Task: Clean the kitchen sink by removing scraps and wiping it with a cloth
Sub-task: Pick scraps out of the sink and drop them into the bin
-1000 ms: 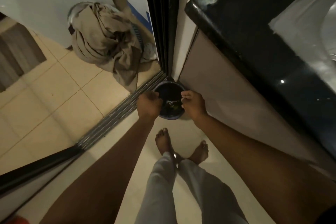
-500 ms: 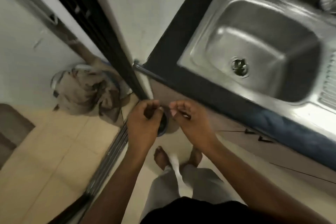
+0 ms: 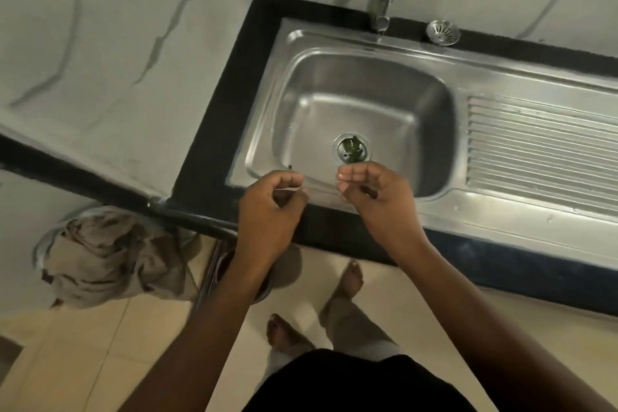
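The stainless steel sink [image 3: 434, 77] is set in a black counter, with its basin below the tap [image 3: 381, 15]. Green scraps lie in the drain [image 3: 351, 148] at the basin's middle. A round metal strainer [image 3: 442, 32] sits on the back rim. My left hand [image 3: 271, 211] hovers over the sink's front left corner with its fingers loosely curled, and nothing clear shows in it. My right hand [image 3: 371, 197] hangs over the front rim just below the drain, fingers loosely curled. A small dark spot shows in its palm, and I cannot identify it.
A ribbed draining board [image 3: 541, 144] runs to the right of the basin. A marble-patterned wall stands left and behind. On the tiled floor at the left lies a crumpled beige cloth [image 3: 107, 264] over a metal ring. A round bin [image 3: 287, 273] is mostly hidden behind my left forearm.
Both hands rose from the dark bin on the floor up to the sink's front rim. My view swung up from the floor to the sink.
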